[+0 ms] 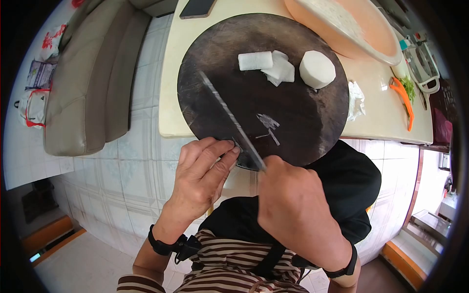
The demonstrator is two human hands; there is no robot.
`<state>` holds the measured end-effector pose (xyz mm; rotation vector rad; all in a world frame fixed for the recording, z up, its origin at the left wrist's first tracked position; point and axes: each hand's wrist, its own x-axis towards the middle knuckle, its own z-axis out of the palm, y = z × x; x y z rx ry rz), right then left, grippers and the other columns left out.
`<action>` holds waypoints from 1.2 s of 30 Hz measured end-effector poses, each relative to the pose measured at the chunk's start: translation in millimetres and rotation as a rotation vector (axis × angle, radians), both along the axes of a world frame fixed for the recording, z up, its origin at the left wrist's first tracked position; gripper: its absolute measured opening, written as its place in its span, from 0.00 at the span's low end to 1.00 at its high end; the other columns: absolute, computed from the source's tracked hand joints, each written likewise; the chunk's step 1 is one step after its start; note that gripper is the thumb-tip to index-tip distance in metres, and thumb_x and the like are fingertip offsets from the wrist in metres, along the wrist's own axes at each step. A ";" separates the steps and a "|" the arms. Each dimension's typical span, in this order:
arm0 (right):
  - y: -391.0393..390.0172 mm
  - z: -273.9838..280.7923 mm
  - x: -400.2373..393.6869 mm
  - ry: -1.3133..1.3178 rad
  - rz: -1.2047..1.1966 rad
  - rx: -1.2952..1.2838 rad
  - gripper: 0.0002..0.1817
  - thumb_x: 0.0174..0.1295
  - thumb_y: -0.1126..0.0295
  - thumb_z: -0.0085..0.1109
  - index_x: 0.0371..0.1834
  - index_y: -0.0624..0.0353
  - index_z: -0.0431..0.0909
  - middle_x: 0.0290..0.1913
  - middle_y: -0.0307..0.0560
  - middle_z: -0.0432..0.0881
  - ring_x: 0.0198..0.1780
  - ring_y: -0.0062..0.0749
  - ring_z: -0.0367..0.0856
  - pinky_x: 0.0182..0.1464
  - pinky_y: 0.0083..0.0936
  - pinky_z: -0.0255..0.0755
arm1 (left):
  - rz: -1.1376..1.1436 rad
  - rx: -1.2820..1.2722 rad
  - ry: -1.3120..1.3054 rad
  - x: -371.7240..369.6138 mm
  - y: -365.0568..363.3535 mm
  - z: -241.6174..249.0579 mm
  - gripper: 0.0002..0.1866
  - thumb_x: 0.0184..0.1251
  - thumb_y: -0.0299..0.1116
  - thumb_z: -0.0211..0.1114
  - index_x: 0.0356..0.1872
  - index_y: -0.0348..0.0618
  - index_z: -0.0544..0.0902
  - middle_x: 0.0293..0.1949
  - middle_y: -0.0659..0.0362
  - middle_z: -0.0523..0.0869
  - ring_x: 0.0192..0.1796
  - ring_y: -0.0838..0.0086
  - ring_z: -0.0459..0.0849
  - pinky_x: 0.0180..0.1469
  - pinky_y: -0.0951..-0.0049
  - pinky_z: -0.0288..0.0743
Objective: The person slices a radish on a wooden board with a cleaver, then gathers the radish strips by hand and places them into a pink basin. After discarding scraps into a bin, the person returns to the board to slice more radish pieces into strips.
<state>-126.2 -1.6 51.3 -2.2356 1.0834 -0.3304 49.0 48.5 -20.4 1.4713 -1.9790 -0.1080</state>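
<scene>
My right hand (290,198) is wrapped round the handle of a knife (229,115), whose blade points up and left across a round dark cutting board (264,29). At the board's near left edge, the fingers of my left hand (202,176) are pinched together, left of the blade; what they hold is too small to name. White rectangular slices (255,60) lie overlapping on the upper board. Right of them rests a thick white peeled chunk (317,70). Thin whitish scraps (268,122) are on the board, right of the blade.
A peach basin (386,41) with whitish contents stands at the upper right, overlapping the board's edge. A phone (197,8) is at the table's upper left. An orange peeler (404,105), crumpled foil (355,100) and green leaves (406,87) lie to the right.
</scene>
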 end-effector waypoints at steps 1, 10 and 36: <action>2.3 0.1 -5.9 0.008 -0.030 0.019 0.08 0.44 0.82 0.57 0.27 0.66 0.69 0.22 0.57 0.76 0.24 0.53 0.80 0.27 0.39 0.75 | -0.005 -0.013 0.003 0.2 0.1 -1.2 0.16 0.47 0.21 0.73 0.41 0.37 0.87 0.46 0.57 0.84 0.48 0.62 0.80 0.48 0.65 0.72; 8.1 10.3 -26.5 -0.013 0.006 0.125 0.08 0.49 0.82 0.57 0.31 0.67 0.68 0.22 0.58 0.75 0.23 0.55 0.79 0.25 0.41 0.72 | -0.015 0.012 0.006 1.0 0.0 1.5 0.17 0.47 0.18 0.73 0.42 0.37 0.87 0.46 0.55 0.84 0.48 0.59 0.80 0.49 0.63 0.74; -1.9 0.0 -47.5 -0.167 -0.197 0.208 0.06 0.66 0.75 0.56 0.33 0.67 0.75 0.21 0.50 0.77 0.20 0.35 0.74 0.24 0.29 0.64 | 0.288 0.325 1.162 6.1 9.3 19.8 0.14 0.74 0.25 0.59 0.56 0.32 0.81 0.52 0.45 0.86 0.46 0.65 0.89 0.51 0.69 0.84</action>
